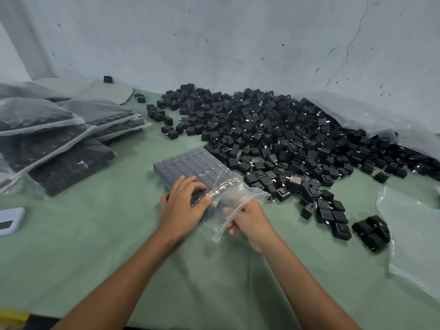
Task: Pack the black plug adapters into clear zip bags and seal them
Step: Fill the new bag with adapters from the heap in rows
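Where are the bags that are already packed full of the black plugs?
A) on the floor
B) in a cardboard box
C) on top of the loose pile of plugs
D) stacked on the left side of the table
D: the filled bags lie overlapping at the left of the green table, away from the loose pile of plugs.

The clear zip bag (pixel 190 167) clouds the rows of black plug adapters inside, so their count cannot be told. The right hand (pixel 250 222) is motion-blurred, its fingertips partly veiled by the bag's open mouth. At nine o'clock, the stack of filled hazy plastic bags (pixel 47 129) runs off the left edge. A pale blue flat device (pixel 10 221) at eight o'clock is cut off too. At four o'clock, an empty clear plastic bag (pixel 414 239) leaves the right edge.
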### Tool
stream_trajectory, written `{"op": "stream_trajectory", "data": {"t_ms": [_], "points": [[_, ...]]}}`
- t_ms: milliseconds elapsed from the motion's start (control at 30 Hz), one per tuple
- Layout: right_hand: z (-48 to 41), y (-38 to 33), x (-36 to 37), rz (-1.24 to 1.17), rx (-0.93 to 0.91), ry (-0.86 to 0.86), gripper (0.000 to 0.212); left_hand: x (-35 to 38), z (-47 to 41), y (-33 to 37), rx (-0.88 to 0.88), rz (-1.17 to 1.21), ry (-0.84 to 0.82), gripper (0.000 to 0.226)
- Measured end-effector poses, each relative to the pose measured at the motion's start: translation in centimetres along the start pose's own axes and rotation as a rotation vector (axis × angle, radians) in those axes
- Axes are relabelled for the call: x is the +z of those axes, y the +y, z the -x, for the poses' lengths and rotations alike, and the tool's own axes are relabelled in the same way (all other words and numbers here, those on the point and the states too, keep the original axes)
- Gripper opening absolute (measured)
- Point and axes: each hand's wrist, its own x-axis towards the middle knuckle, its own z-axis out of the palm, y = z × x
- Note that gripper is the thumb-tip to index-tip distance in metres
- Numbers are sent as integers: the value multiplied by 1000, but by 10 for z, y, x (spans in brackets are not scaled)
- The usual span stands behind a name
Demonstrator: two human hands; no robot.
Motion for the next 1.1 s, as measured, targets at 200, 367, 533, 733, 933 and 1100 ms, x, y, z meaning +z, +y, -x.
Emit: {"op": "stream_trajectory", "data": {"t_ms": [200,367,533,733,933,1100], "points": [[-7,6,8,123,-73,26,15,0,0,0,4,-7,-3,26],[-5,3,11,192,-155,-6,14,1,0,-1,-2,3,1,25],[-9,7,11,154,-136,21,23,1,0,0,5,-6,-3,24],[-12,15,12,148,-149,1,28,0,6,6,61,-107,43,22],[-8,12,13,86,-144,46,19,0,14,11,366,-246,30,36],[-5,9,7,57,-70,-40,29,1,14,10,386,-229,22,37]]}}
